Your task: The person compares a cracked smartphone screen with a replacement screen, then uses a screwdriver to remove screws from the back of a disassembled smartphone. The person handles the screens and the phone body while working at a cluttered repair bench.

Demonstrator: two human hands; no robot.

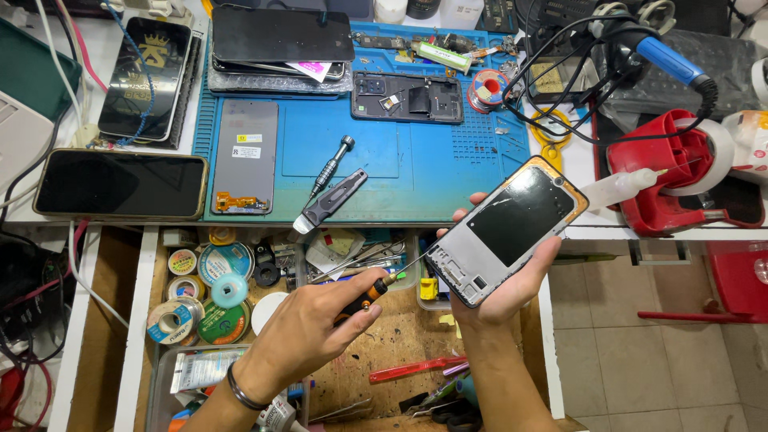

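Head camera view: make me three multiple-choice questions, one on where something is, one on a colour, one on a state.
1. Where does the grey precision driver lie? A in the drawer; B on the blue mat; C on the floor tiles.
2. What colour is the tape dispenser? A red; B green; C white.
3. How is the left hand? A open and empty; B flat on the mat; C closed on an orange-and-black screwdriver.
Answers: B, it rests on the mat beside a grey pry tool; A, its body is plainly red; C, the fingers wrap the handle, with the tip at the opened phone that the right hand grips.
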